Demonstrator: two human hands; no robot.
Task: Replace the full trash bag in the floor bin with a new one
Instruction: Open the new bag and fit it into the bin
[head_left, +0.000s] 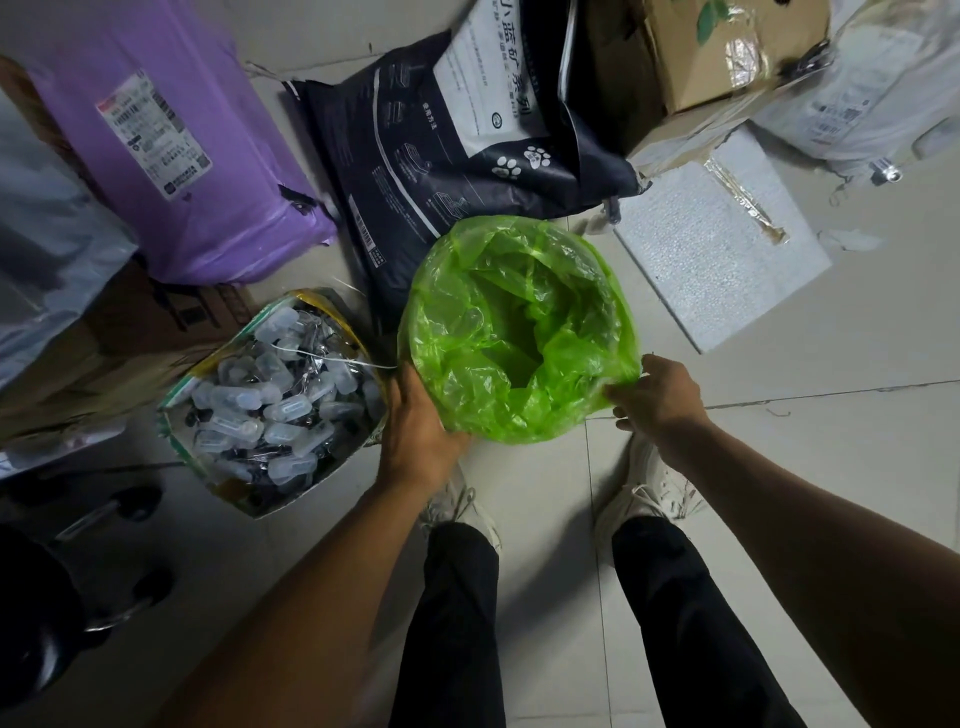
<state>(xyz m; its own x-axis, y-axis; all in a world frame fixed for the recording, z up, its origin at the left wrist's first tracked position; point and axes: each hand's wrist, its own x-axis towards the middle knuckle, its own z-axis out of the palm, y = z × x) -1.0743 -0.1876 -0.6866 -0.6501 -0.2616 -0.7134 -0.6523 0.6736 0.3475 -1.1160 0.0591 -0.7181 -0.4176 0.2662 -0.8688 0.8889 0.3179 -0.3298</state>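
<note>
A translucent green trash bag (514, 322) is spread over the round floor bin, its edge folded down over the rim so the bin itself is hidden beneath it. The bag's inside looks hollow, with crumpled plastic walls. My left hand (415, 421) presses against the bag's lower left edge, fingers tucked under the plastic. My right hand (657, 392) pinches the bag's edge at the lower right side of the rim.
An open bag of small clear plastic pieces (275, 400) stands just left of the bin. Behind are a dark pet-litter sack (441, 156), a purple parcel (171, 150), cardboard boxes (727, 47) and a white foam slab (722, 249). My feet stand on the tiled floor (831, 364).
</note>
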